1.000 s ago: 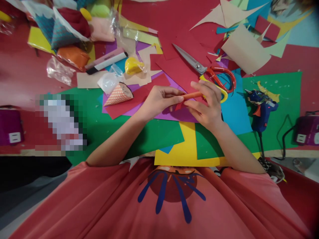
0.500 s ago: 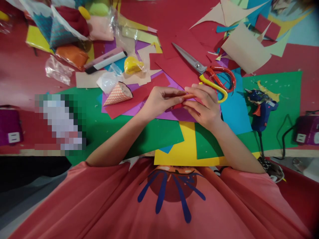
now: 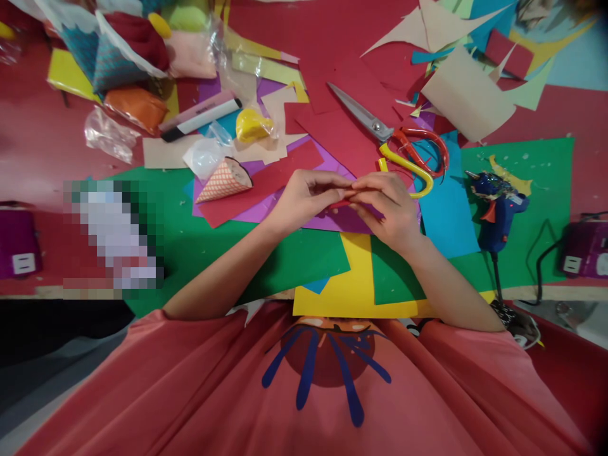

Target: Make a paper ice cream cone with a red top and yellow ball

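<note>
My left hand [image 3: 304,199] and my right hand [image 3: 393,208] meet over the purple paper [image 3: 323,220], fingertips nearly touching. Pinched between them is a small piece of red paper [image 3: 340,204], mostly covered by the fingers. Just beyond my right hand lie large scissors [image 3: 377,126], blades slightly apart, with red and yellow handles. A small paper cone [image 3: 225,180] with an orange lattice pattern rests on its side left of my left hand. Beneath it is a strip of red paper [image 3: 266,183].
At right, a blue hot glue gun [image 3: 501,215] lies on green paper [image 3: 546,190], its cord running off the table edge. A marker [image 3: 202,119], a yellow clay lump [image 3: 253,125] and bagged orange clay [image 3: 135,109] lie at left. Beige paper scraps [image 3: 468,92] sit far right.
The fingers of both hands have shifted slightly on the red piece, and my right fingertips have come down closer to my left ones. The things on the table stay put.
</note>
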The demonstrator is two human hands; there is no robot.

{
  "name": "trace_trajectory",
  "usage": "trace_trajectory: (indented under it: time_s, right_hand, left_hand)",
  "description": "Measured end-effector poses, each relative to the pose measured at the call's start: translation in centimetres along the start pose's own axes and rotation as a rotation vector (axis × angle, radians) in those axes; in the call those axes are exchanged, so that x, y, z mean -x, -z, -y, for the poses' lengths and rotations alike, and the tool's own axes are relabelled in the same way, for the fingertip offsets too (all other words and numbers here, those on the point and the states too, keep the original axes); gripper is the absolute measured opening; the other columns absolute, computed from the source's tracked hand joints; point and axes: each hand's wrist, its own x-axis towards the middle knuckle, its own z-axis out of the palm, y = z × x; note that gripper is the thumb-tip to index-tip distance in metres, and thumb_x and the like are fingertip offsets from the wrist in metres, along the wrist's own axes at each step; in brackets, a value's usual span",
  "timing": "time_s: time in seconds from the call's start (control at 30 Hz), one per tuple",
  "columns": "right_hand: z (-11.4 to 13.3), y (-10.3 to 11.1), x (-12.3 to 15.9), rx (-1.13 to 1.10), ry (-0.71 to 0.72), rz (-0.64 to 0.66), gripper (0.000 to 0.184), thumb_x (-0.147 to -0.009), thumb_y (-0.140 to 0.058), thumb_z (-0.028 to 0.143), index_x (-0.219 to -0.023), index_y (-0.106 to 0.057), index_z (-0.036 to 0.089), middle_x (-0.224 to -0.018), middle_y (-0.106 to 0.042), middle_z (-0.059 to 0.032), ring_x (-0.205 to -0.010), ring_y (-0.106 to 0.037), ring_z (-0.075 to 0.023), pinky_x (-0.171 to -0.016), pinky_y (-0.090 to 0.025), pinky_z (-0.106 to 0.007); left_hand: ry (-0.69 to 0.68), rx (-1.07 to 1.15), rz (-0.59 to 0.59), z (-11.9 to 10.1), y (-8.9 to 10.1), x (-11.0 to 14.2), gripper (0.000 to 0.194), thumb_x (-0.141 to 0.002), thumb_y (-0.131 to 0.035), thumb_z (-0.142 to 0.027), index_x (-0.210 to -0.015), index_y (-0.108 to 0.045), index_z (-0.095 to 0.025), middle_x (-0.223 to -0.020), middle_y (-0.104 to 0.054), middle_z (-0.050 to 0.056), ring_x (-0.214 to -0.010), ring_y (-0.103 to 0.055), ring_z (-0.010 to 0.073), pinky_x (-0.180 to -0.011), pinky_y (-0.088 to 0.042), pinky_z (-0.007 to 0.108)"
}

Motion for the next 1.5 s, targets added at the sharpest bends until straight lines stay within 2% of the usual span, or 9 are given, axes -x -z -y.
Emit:
trace_trajectory:
  time_s: [0.27, 0.47, 0.63, 0.73, 0.83, 1.07, 1.23, 1.37, 1.5]
  right_hand:
    - [-0.1, -0.1, 0.0, -0.059, -0.045, -0.027, 0.008, -0.093, -0.064, 0.021, -0.100, -0.062, 0.025, -0.103, -0.072, -0.0033, -0.099, -0.069, -0.0182, -0.086, -0.058, -0.038]
    - [0.1, 0.2, -0.2, -0.078, -0.100, -0.001, 0.006, -0.093, -0.062, 0.022, -0.092, -0.056, 0.023, -0.100, -0.068, -0.0051, -0.095, -0.069, -0.0181, -0.080, -0.059, -0.037]
    - [0.4, 0.3, -0.2, -0.121, -0.154, 0.038, 0.007, -0.094, -0.060, 0.024, -0.090, -0.056, 0.023, -0.100, -0.069, -0.0052, -0.095, -0.069, -0.0191, -0.081, -0.059, -0.039]
    - [0.6, 0.4, -0.2, -0.170, -0.243, 0.046, 0.006, -0.093, -0.063, 0.026, -0.095, -0.058, 0.023, -0.097, -0.070, -0.0043, -0.094, -0.069, -0.0203, -0.082, -0.060, -0.041]
    - [0.7, 0.4, -0.2, -0.215, -0.279, 0.067, 0.016, -0.094, -0.061, 0.025, -0.110, -0.060, 0.024, -0.104, -0.071, -0.0058, -0.098, -0.069, -0.0215, -0.085, -0.061, -0.043]
    - [0.4, 0.0, -0.2, -0.240, -0.314, -0.005, 0.012, -0.093, -0.064, 0.032, -0.102, -0.068, 0.025, -0.098, -0.071, -0.0047, -0.095, -0.069, -0.0198, -0.084, -0.060, -0.039]
    - [0.3, 0.0, -0.2, -0.259, -0.376, 0.008, 0.011, -0.093, -0.064, 0.035, -0.092, -0.066, 0.024, -0.096, -0.071, -0.0044, -0.094, -0.069, -0.0197, -0.084, -0.059, -0.040]
    - [0.1, 0.3, -0.3, -0.303, -0.426, 0.041, 0.015, -0.092, -0.064, 0.037, -0.097, -0.064, 0.023, -0.100, -0.071, -0.0061, -0.096, -0.069, -0.0216, -0.086, -0.060, -0.042]
    - [-0.4, 0.6, -0.4, -0.413, -0.454, 0.099, 0.016, -0.093, -0.064, 0.034, -0.103, -0.061, 0.022, -0.102, -0.072, -0.0046, -0.095, -0.071, -0.0180, -0.084, -0.061, -0.035]
  left_hand:
    - [0.000, -0.033, 0.006, 0.1, 0.3, -0.1, 0.025, -0.080, -0.072, -0.036, -0.090, -0.080, -0.015, -0.073, -0.074, 0.003, -0.049, -0.056, 0.0048, -0.046, -0.044, 0.016]
    - [-0.028, -0.042, 0.016, 0.1, 0.0, -0.1, 0.025, -0.081, -0.073, -0.037, -0.088, -0.077, -0.013, -0.086, -0.077, 0.006, -0.068, -0.068, 0.0089, -0.057, -0.051, 0.016]
    - [-0.001, -0.012, 0.001, 0.1, -0.3, 0.1, 0.014, -0.080, -0.069, -0.025, -0.083, -0.074, -0.012, -0.078, -0.074, 0.003, -0.059, -0.065, 0.0062, -0.052, -0.049, 0.014]
    - [0.031, 0.016, 0.026, 0.0, -0.4, 0.1, 0.010, -0.078, -0.066, -0.019, -0.081, -0.072, -0.012, -0.074, -0.071, 0.001, -0.056, -0.064, 0.0054, -0.052, -0.049, 0.014]
    - [0.048, 0.036, 0.040, 0.0, -0.4, 0.0, 0.006, -0.077, -0.064, -0.017, -0.078, -0.068, -0.013, -0.068, -0.067, -0.001, -0.056, -0.064, 0.0062, -0.053, -0.050, 0.015]
    - [-0.002, -0.023, 0.009, 0.3, -0.5, 0.3, 0.010, -0.078, -0.062, -0.023, -0.080, -0.066, -0.015, -0.073, -0.068, 0.000, -0.059, -0.062, 0.0074, -0.058, -0.051, 0.019]
    - [-0.099, -0.173, 0.035, 0.0, -0.5, 0.6, 0.022, -0.077, -0.069, -0.034, -0.087, -0.070, -0.015, -0.084, -0.074, 0.004, -0.076, -0.066, 0.0119, -0.068, -0.052, 0.021]
    - [-0.156, -0.309, 0.047, 0.2, -0.1, 0.4, 0.023, -0.081, -0.068, -0.035, -0.092, -0.072, -0.015, -0.088, -0.075, 0.004, -0.079, -0.068, 0.0129, -0.074, -0.052, 0.022]
    - [-0.219, -0.377, 0.057, 0.5, 0.1, 0.3, 0.020, -0.081, -0.066, -0.029, -0.094, -0.073, -0.015, -0.091, -0.077, 0.005, -0.081, -0.070, 0.0125, -0.074, -0.052, 0.020]
